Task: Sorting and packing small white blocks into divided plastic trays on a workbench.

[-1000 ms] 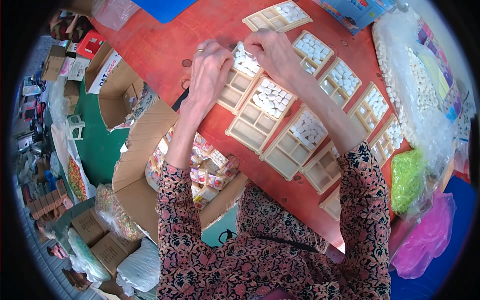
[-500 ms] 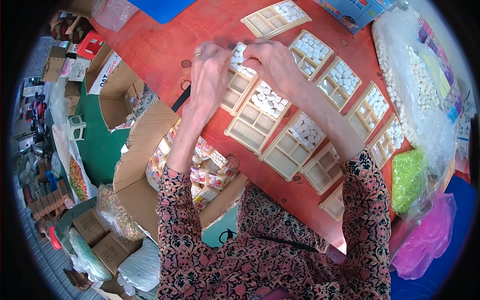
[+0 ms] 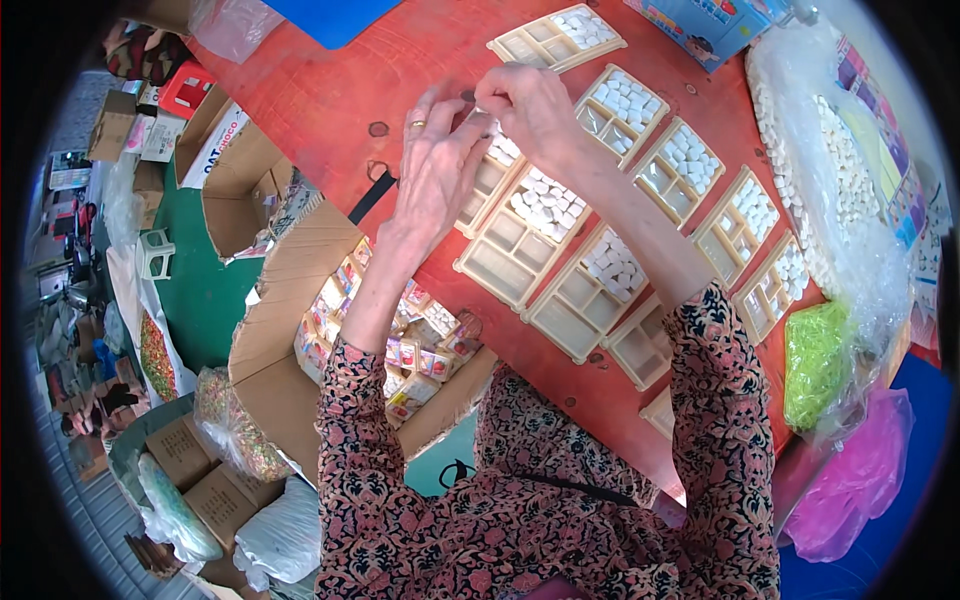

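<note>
My left hand (image 3: 438, 165), a ring on one finger, reaches over the top of a cream compartment tray (image 3: 482, 190). Its fingers are apart and slightly blurred. Close beside it, my right hand (image 3: 535, 120) has thumb and fingertips pinched together above the same tray; what lies in the pinch is too small to make out. White marshmallow-like pieces (image 3: 503, 148) show in that tray's top compartment, partly covered by my hands. Just right of it lies a similar tray (image 3: 513, 250) with white pieces in its top section and bare lower compartments.
Several more such trays stand rightward on the red table (image 3: 310, 90), including a partly filled tray (image 3: 690, 165). A clear bag of white pieces (image 3: 840, 150) and a green packet (image 3: 815, 360) line the right edge. An open carton (image 3: 285, 330) of small packages sits at lower left.
Both hands have shifted slightly to the right over the tray. The left fingers have spread from a closed grip, while the right stays pinched.
</note>
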`<state>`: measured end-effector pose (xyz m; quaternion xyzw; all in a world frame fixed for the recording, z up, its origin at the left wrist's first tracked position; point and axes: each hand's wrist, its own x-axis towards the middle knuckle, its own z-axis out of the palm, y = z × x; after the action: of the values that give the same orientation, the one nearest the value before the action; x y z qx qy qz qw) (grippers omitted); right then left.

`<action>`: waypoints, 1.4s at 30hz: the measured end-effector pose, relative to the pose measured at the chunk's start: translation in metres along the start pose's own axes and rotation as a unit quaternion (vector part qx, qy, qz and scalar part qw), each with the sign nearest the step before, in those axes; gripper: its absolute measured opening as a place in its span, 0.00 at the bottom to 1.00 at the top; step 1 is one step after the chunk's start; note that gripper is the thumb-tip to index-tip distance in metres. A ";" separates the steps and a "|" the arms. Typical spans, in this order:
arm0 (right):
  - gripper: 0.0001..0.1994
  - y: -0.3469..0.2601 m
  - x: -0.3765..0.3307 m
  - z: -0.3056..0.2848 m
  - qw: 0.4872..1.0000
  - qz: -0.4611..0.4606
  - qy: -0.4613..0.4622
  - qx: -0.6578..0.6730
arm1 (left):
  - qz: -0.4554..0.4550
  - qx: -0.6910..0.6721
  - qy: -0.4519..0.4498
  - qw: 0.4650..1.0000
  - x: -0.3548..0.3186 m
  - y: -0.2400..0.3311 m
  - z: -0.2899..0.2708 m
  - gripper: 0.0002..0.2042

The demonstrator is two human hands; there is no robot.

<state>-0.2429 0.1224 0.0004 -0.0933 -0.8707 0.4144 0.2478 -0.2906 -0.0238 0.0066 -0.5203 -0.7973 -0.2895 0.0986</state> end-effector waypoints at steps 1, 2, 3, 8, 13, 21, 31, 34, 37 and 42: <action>0.03 0.003 0.000 0.002 1.000 0.000 0.000 0.000 | 0.000 0.000 0.000 1.000 0.001 0.000 0.000 0.12; 0.03 0.003 0.000 0.005 0.999 -0.026 0.002 -0.023 | 0.009 0.001 0.000 1.000 0.001 -0.001 0.001 0.11; 0.02 0.004 0.000 0.006 0.998 -0.052 0.003 -0.045 | 0.018 0.001 0.001 1.000 0.001 -0.002 0.001 0.10; 0.03 -0.001 0.000 0.005 0.989 -0.079 -0.033 -0.122 | 0.015 -0.010 0.008 1.000 -0.001 -0.004 0.000 0.09; 0.06 -0.002 0.000 -0.005 0.987 -0.092 -0.060 -0.121 | -0.010 -0.093 0.012 0.996 -0.003 -0.010 0.003 0.10; 0.05 0.003 -0.010 -0.024 0.997 -0.059 0.041 -0.003 | -0.040 -0.022 -0.092 0.995 -0.001 -0.004 0.005 0.32; 0.07 -0.001 -0.031 -0.026 0.994 -0.062 -0.017 -0.085 | -0.015 0.069 -0.197 0.978 -0.005 0.004 0.003 0.40; 0.05 -0.005 -0.032 -0.024 0.994 -0.088 -0.002 -0.071 | -0.038 0.037 -0.186 0.981 -0.005 0.009 -0.003 0.41; 0.02 -0.003 -0.033 -0.021 0.991 -0.096 -0.014 -0.089 | -0.039 0.033 -0.212 0.976 -0.006 0.015 -0.007 0.42; 0.01 -0.001 -0.027 -0.022 0.988 -0.094 -0.033 -0.122 | -0.016 0.080 -0.223 0.971 -0.009 0.010 0.000 0.42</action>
<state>-0.2085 0.1266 0.0034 -0.0266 -0.9272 0.2831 0.2439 -0.2778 -0.0271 0.0060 -0.5494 -0.8280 -0.1026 -0.0451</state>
